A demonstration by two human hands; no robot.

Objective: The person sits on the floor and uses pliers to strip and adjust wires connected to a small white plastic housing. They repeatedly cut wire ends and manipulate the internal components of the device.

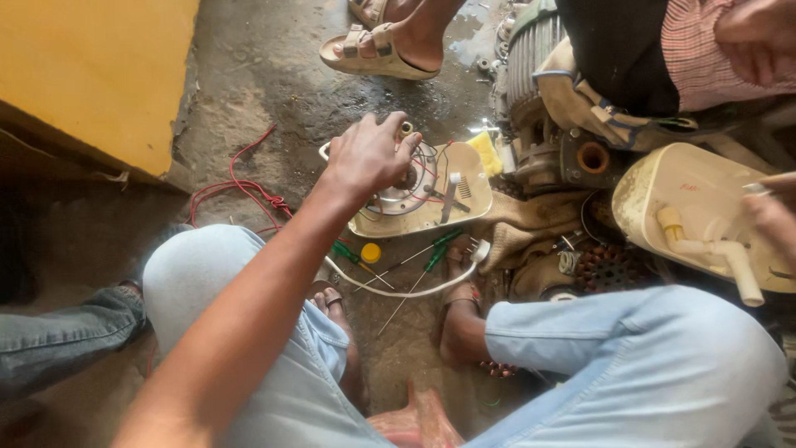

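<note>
My left hand reaches forward from the lower left, its fingers closed over a round metal part on an opened cream appliance base that lies on the floor. Red and black wires run across that base. A small brass-coloured piece shows at my fingertips. At the right edge my right hand is only partly in view. It rests against a cream plastic housing with a white pipe fitting, and its grip is hidden.
Green-handled screwdrivers, a yellow cap and a white cord lie between my knees. Red wire trails left. A grey motor and yellow sponge sit behind. Another person's sandalled foot and hand are near. A yellow box stands left.
</note>
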